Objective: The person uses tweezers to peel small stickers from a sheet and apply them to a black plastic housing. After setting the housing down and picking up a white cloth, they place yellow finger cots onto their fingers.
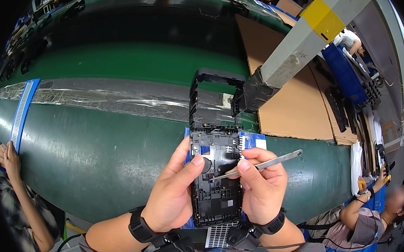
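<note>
A black plastic housing (212, 199) with ribs, small bosses and an open frame at its far end is held up in front of me. My left hand (175, 186) grips its left edge, the thumb lying over the inner face. Between the thumb and fingers of my right hand (264, 184) is a pair of metal tweezers (276, 160), its tips pointing left into the middle of the housing. The right fingers also rest by the housing's right edge. Whether the tips hold a small part cannot be made out.
Beneath the housing lies a blue sheet (258, 139) on the green table (113, 152). A grey post (295, 52) rises beyond my right hand, beside brown cardboard (294, 110). One person's hands hold a blue strip (23, 110) at left; another person (362, 212) sits at right.
</note>
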{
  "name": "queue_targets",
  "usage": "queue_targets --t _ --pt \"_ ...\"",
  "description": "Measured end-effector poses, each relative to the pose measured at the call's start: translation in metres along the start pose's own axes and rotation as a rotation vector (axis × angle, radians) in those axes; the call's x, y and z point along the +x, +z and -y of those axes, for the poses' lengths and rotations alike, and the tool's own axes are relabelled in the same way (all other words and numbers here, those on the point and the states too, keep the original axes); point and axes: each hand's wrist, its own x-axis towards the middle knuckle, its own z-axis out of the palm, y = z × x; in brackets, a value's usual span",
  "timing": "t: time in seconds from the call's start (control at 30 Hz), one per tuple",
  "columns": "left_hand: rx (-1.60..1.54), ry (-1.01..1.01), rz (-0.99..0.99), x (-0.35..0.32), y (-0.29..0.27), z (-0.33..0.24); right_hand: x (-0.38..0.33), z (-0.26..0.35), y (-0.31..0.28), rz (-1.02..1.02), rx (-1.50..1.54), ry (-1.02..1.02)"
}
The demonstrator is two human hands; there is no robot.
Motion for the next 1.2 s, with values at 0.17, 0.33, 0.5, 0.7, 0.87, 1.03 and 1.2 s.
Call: queue_targets --t 0.17,0.33,0.5,0.7,0.87,1.03,1.2 --pt "-0.005 0.006 0.021 0.0 -0.001 -0.001 -0.001 0.001 0.002 -0.012 -0.031 0.003" --pt "-0.01 0.012 0.019 -0.002 -0.001 -0.001 -0.001 0.0 0.004 -0.003 -0.049 -0.012" --pt "-0.048 0.009 0.031 0.001 -0.005 0.001 -0.002 -0.004 0.003 -0.024 -0.067 -0.014" --pt "0.054 0.031 0.055 0.009 -0.006 0.006 0.005 0.002 -0.009 -0.206 0.144 -0.124" --pt "0.32 0.169 -0.01 0.033 -0.011 -0.007 -0.002 0.027 -0.064 -0.306 0.16 -0.232" --pt "0.264 0.032 -0.114 0.134 -0.064 -0.107 -0.031 0.032 -0.104 -0.447 0.109 -0.212" --pt "0.65 0.543 -0.401 0.094 -0.072 -0.096 -0.039 0.049 -0.17 -0.59 -0.076 -0.274"
